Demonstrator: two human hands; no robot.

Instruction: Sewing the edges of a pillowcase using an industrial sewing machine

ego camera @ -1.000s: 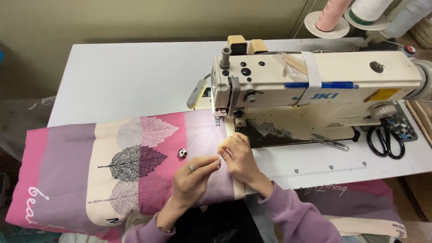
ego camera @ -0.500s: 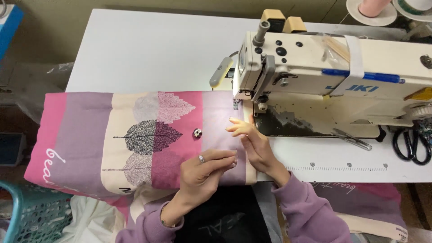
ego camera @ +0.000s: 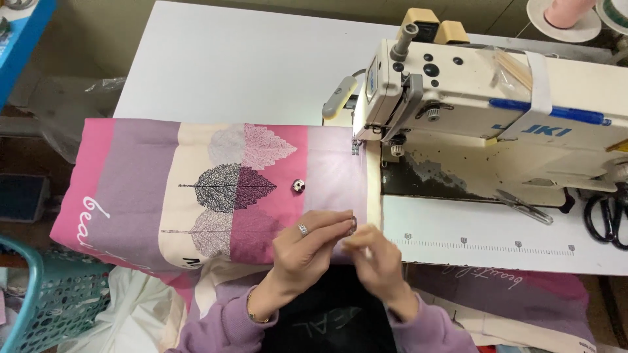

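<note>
Head view shows our left hand and right hand both pinching the near edge of the leaf-print quilted fabric on the bench; it seems soft, light, best gripped at the edges.

One sewing machine, one leaf-print fabric piece, two hands, one snap button, one scissors, one thread snips, one basket.
</note>
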